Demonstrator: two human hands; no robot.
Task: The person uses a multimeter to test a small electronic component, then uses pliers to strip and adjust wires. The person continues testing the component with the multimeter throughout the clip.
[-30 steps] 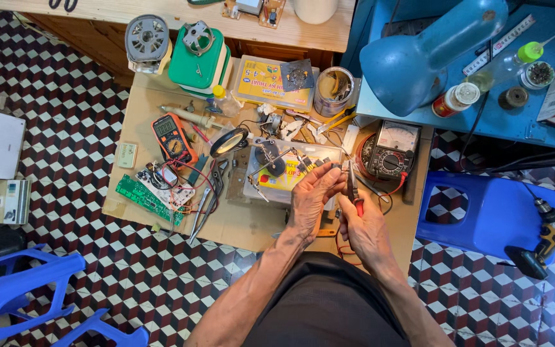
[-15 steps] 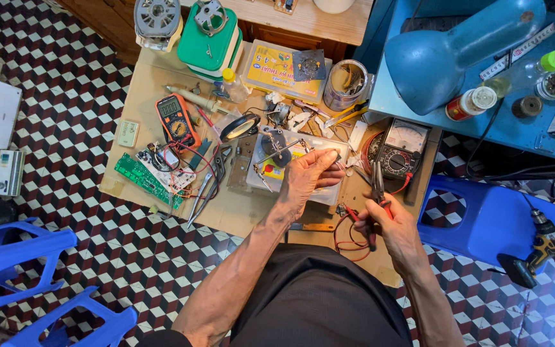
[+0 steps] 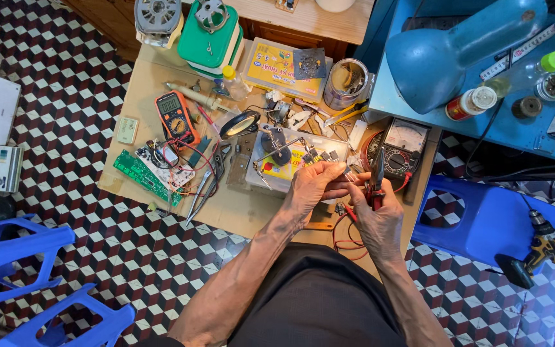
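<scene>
Head view, looking straight down: both hands meet over the near right part of the low tabletop. The left hand has its fingers curled together, pinching something small at the fingertips, too tiny to make out. The right hand is clamped round a pair of red-handled pliers, nose pointing away, right beside the left hand's fingertips. The two hands touch or very nearly touch.

Just beyond them, a clear plastic parts box with a helping-hands stand on it. To the right of the pliers, an analogue meter lies at the tabletop's right edge. Red wire loops under the right hand.

Further left: an orange digital multimeter, a green circuit board near the left edge, a magnifier between them. At the far side, a green container and a glass jar.

Off to the right, a blue stool and a cordless drill on the checkered floor; a blue lamp sits above.
</scene>
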